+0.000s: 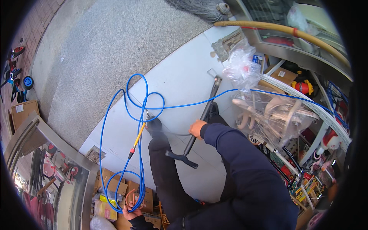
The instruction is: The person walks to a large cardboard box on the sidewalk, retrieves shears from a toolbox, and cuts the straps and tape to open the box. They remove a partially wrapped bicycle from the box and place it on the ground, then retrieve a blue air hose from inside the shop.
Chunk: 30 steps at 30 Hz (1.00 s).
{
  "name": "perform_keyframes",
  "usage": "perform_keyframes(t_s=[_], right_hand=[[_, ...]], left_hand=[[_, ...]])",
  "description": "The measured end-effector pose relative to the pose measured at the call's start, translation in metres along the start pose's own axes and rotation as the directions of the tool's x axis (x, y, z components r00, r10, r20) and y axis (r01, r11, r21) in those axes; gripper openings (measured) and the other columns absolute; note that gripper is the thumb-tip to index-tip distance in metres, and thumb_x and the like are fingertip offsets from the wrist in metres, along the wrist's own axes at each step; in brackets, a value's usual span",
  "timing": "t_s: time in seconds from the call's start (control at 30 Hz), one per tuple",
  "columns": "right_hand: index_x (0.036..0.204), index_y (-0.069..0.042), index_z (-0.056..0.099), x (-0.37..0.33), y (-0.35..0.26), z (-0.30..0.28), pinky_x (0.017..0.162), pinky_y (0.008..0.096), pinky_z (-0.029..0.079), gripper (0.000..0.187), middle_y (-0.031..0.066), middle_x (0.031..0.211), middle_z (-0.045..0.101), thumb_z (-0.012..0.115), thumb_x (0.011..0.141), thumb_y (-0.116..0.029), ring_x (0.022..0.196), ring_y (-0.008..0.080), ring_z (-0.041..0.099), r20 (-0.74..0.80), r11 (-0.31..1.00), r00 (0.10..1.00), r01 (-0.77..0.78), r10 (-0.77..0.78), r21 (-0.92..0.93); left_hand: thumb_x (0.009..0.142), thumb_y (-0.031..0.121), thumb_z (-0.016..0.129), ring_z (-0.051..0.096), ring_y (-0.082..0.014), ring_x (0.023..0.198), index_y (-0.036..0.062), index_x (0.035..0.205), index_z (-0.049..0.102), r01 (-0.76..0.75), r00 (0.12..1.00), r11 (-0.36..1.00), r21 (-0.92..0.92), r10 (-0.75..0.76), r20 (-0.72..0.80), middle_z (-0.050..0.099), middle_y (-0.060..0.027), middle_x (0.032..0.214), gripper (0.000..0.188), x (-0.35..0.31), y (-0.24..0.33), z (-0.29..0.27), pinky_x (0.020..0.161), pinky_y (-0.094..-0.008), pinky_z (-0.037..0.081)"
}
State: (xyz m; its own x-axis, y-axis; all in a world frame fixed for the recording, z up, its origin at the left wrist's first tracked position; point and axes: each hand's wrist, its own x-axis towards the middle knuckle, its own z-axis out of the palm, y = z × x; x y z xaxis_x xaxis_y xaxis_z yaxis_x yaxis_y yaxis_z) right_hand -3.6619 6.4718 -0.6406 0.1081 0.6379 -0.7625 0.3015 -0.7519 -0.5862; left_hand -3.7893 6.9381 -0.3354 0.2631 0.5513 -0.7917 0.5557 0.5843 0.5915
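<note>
My left hand (132,211), low at the left, is closed around loops of a blue air hose (102,138). The hose hangs in long coils and has a yellow and red end piece (137,141) with a metal tip close to my shoe. From the coils one stretch runs right, crosses the pump and reaches the shelf. My right hand (197,128) grips the black tube of a floor pump (209,103). The pump is slanted, its T-shaped handle (182,158) toward me and its wire foot loop (212,72) away from me.
At right, a shelf (324,142) holds mixed goods, with a plastic-wrapped beige wheeled item (276,115) beside it. Cardboard boxes (115,182) lie at lower left, near a glass door (65,168). A tan pole (268,26) and grey rope bundle (203,9) lie far off.
</note>
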Motion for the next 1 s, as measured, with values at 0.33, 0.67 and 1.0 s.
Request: perform_keyframes(t_s=[0.33,0.67,1.0], right_hand=[[0.085,-0.01,0.056,-0.224,-0.153,-0.187,0.08,0.0422,0.044,0.023,0.008,0.087,0.059,0.064,0.066,0.0,0.09,0.0313,0.058,-0.776,0.971,0.627,0.138,0.068,0.197],[0.076,-0.011,0.053,-0.373,-0.198,-0.333,0.076,0.0415,0.043,0.021,0.0079,0.077,0.056,0.067,0.062,-0.007,0.081,0.0316,0.058,-0.946,0.985,0.289,-0.13,0.146,0.112],[0.078,-0.003,0.057,-0.325,-0.125,-0.374,0.065,0.044,0.048,0.022,0.019,0.068,0.06,0.068,0.063,-0.016,0.07,0.0412,0.06,-0.704,0.733,0.249,-0.041,0.665,0.679]], left_hand=[[0.09,0.023,0.054,0.055,-0.0249,0.075,0.0098,0.062,0.043,-0.478,0.592,0.873,-0.099,0.404,0.698,0.049,-0.0081,0.06,0.033,-0.058,0.232,0.132,0.063,-0.0401,0.051],[0.083,0.022,0.05,0.048,-0.0252,0.085,0.0098,0.06,0.037,-0.835,-0.176,0.321,-0.447,0.614,0.769,0.047,-0.0115,0.069,0.029,-0.202,0.561,0.313,0.086,-0.0413,0.041],[0.093,0.017,0.042,0.046,-0.0239,0.1,0.0111,0.067,0.036,-0.747,-0.321,0.415,-0.518,0.457,0.829,0.045,-0.0117,0.079,0.028,-0.149,0.691,0.491,0.101,-0.0402,0.03]])
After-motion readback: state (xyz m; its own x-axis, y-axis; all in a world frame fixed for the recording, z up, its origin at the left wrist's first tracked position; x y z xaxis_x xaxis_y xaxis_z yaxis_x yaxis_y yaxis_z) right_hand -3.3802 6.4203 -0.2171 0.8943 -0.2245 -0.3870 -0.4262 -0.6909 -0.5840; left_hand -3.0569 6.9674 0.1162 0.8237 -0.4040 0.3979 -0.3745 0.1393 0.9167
